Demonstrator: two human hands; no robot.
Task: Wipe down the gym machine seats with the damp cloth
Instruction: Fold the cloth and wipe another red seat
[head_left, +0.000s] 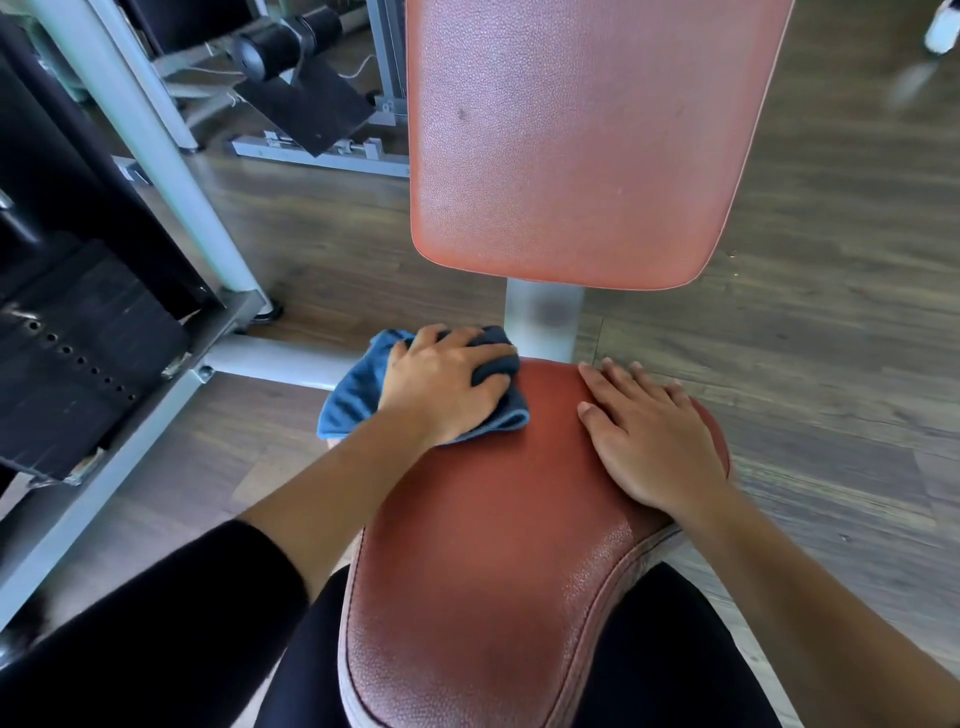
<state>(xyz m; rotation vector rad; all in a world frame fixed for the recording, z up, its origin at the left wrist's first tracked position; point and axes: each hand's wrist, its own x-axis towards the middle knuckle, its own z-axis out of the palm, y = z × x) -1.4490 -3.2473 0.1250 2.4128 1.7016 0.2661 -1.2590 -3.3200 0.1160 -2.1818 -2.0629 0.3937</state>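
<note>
At the far left corner of the seat (493, 519), your left hand (447, 379) has its fingers curled down over the damp cloth (353, 395), bunching a dark fold under the fingertips and pressing it to the pad. Much of the cloth hangs off the pad's left edge, above the floor (805, 260), so only a small part touches the vinyl.

That is the main risk. With so little fabric under your palm, a stroke across the pad may drag bare skin instead of cloth. The loose tail may also slide off the edge and pull the wad out of your grip.

Your right hand (654, 436) lies flat on the pad's right side, fingers straight, holding nothing. Whatever it covers goes unwiped unless you lift it, and it could smear a damp surface.

The near half of the seat looks dull; whether wet or dry, I cannot tell. The backrest (571, 130), beyond the grey post (543, 322), shows dark marks and probably needs its own pass.
</note>
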